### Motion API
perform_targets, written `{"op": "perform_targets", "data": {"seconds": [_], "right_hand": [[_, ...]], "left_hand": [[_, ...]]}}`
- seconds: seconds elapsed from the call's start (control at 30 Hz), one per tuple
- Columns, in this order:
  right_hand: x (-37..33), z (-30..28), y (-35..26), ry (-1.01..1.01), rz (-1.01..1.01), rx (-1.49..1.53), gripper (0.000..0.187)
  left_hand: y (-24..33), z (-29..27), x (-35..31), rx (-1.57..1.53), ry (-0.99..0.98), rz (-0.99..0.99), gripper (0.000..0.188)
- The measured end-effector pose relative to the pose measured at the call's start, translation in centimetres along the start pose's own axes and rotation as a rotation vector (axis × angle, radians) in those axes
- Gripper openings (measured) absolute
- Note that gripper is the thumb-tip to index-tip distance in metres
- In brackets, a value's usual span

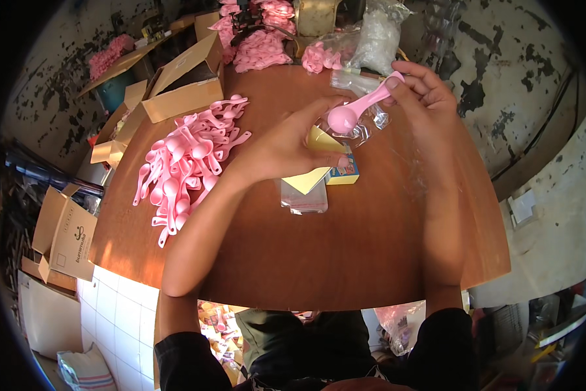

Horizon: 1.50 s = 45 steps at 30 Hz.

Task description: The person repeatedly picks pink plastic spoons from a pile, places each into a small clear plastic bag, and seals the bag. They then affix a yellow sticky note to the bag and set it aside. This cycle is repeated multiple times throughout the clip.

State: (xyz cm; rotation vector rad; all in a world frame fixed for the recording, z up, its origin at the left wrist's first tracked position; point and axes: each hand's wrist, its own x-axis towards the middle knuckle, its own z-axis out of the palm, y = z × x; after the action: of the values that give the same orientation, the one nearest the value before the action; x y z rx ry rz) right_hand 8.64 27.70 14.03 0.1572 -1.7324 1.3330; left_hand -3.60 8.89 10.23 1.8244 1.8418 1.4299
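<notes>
An open cardboard box (187, 99) sits at the far left corner of the brown surface (306, 260), with a teal tub (112, 96) beyond that corner. Left of the surface is another open carton (71, 234); below its near left edge lie white floor tiles (120, 319) and a striped white sack (87, 368). Right of the surface, a dark cable (539, 140) runs down a peeling wall (498, 72), above a pale sheet of paper (522, 205).

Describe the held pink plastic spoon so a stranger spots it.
Find the brown wooden table, with a heap of pink plastic spoons at left. To the right, the right hand's grip pinches a round-bowled pink plastic spoon by its handle: the only one held.
</notes>
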Motion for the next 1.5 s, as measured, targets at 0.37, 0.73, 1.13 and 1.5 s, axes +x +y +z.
{"op": "perform_targets", "data": {"seconds": [0.37,0.73,1.13,1.5], "right_hand": [[-0.7,1.6,1.2,-0.193,-0.344,-0.428,0.013],[-2.6,2.3,-0.4,-0.482,-0.262,-0.784,0.013],[-3.9,4.2,2.1,-0.857,-0.121,-0.579,0.009],[-10.7,3.5,3.4,-0.504,0.041,-0.331,0.007]], "left_hand": [[-0.1,0.5,0.4,-0.164,0.028,0.003,0.054],[1.1,2.1,-3.7,0.15,-0.012,-0.125,0.063],[-2.0,3.7,-10.1,-0.024,-0.123,-0.187,0.065],[-3.2,4.0,-12.0,-0.247,-0.122,-0.286,0.062]]}}
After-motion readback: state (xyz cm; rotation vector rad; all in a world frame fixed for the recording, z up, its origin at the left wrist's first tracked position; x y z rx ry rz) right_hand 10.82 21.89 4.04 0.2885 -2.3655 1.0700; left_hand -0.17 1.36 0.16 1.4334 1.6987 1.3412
